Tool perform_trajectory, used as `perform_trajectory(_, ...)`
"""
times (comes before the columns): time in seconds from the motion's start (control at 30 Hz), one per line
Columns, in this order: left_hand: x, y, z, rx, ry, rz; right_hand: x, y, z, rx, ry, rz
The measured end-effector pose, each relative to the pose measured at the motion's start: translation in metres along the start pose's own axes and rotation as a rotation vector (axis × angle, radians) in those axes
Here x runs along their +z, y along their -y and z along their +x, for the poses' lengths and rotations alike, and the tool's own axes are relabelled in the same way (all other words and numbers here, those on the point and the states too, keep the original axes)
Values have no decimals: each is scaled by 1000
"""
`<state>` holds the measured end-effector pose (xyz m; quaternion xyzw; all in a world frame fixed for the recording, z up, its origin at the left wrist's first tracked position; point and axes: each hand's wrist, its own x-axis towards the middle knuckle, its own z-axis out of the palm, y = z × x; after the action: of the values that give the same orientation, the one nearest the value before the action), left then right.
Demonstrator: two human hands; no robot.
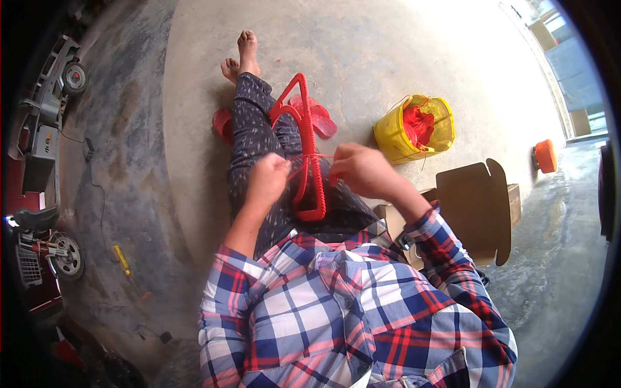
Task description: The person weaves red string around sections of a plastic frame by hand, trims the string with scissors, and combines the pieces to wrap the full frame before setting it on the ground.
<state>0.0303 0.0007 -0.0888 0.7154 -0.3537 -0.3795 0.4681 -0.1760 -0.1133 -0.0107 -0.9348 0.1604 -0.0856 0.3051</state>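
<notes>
A long red frame point(315, 184) rests upright across my lap, its rim ridged as if wrapped in cord. A thin red cord point(323, 156) runs across its middle and is drawn out to both sides. To the left of the frame my left hand point(267, 181) pinches one end, fingers closed. My right hand point(365, 170) is curled on the other side with the cord at its fingertips, slightly blurred. Under the hands are my legs in dark patterned trousers point(249, 123), stretched forward along the floor.
A yellow bucket point(391, 132) holding red material point(418, 124) stands to the right. Nearer me is an opened cardboard box point(475, 207). Red slippers point(323, 123) lie beside my legs. An orange object point(546, 156) is far right; wheeled vehicles point(45, 155) and a yellow tool point(121, 260) are left.
</notes>
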Motion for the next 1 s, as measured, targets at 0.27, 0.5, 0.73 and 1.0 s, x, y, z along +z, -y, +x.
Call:
perform_trajectory(0.27,23,-23,-21,116,-54,196,53,-6,19,343,-168,604)
perform_trajectory(0.5,11,-88,-28,74,134,-539,11,18,23,-66,-430,430)
perform_trajectory(0.73,7,-67,-14,-78,176,-518,-84,-27,-13,72,-759,1661)
perform_trajectory(1.0,32,-15,-5,24,50,-221,-10,-39,-12,500,-518,1355)
